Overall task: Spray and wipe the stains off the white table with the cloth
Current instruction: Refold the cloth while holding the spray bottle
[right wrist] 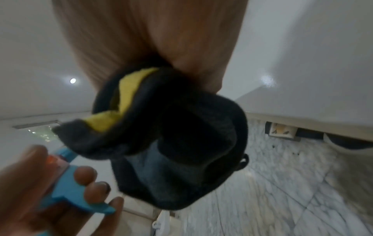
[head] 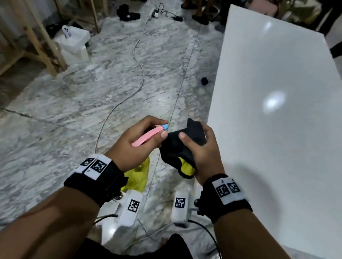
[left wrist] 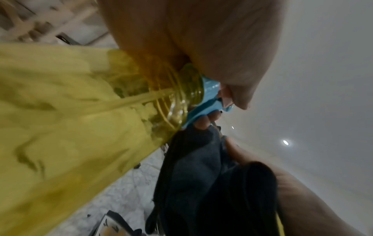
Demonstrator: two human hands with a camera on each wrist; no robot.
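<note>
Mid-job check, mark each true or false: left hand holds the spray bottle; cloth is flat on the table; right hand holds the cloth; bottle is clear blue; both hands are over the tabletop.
1. Left hand holds the spray bottle: true.
2. Cloth lies flat on the table: false, it is bunched in a grip off the table.
3. Right hand holds the cloth: true.
4. Bottle is blue: false, yellow with a blue trigger.
5. Both hands over the tabletop: false, over the floor beside it.

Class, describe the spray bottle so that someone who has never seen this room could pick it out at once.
Start at the long white table on the right, then come down to the two hands in front of its near corner. The left hand grips the spray bottle, beside the dark cloth bunched in the right hand. Its translucent yellow body, blue trigger and pink top set it apart.
</note>
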